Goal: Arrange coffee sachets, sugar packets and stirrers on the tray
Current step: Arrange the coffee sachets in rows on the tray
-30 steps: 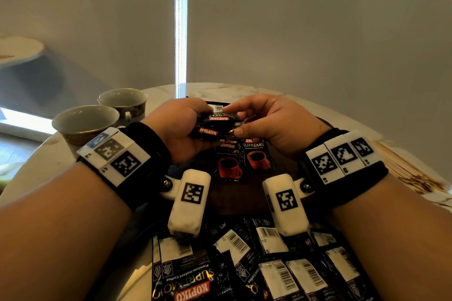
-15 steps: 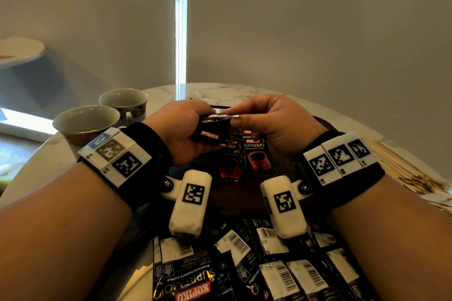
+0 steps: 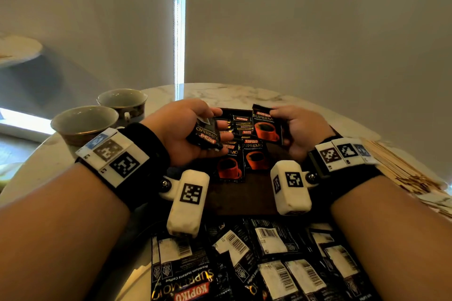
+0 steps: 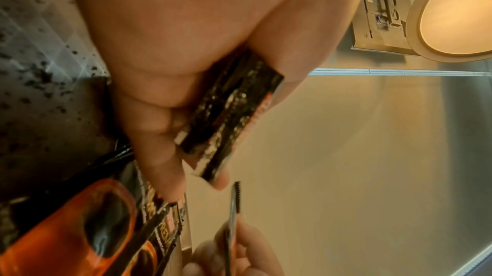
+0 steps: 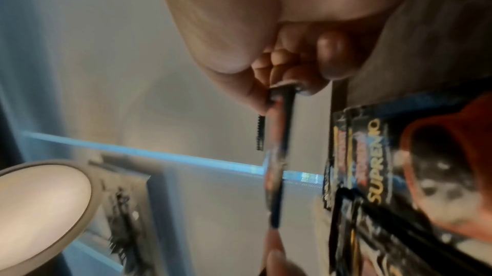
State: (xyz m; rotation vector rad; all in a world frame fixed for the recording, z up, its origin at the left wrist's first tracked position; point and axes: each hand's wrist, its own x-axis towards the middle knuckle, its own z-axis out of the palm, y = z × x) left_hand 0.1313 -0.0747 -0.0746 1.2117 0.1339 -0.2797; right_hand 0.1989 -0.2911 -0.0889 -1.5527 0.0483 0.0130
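My left hand grips a small stack of black Kopiko coffee sachets above the left part of the dark wooden tray. The left wrist view shows that stack wedged between thumb and fingers. A single sachet with a red cup printed on it stands upright over the tray's right part, pinched by my right hand. It appears edge-on in the right wrist view. Two sachets lie side by side face up on the tray, with more sachets behind them.
A loose pile of sachets lies at the table's near edge. Wooden stirrers are heaped to the right of the tray. Two cups stand at the left on the marble table.
Both hands were together on the stack. My right hand has pulled one sachet off it and moved right, turning its printed face toward me; the left hand keeps the rest.
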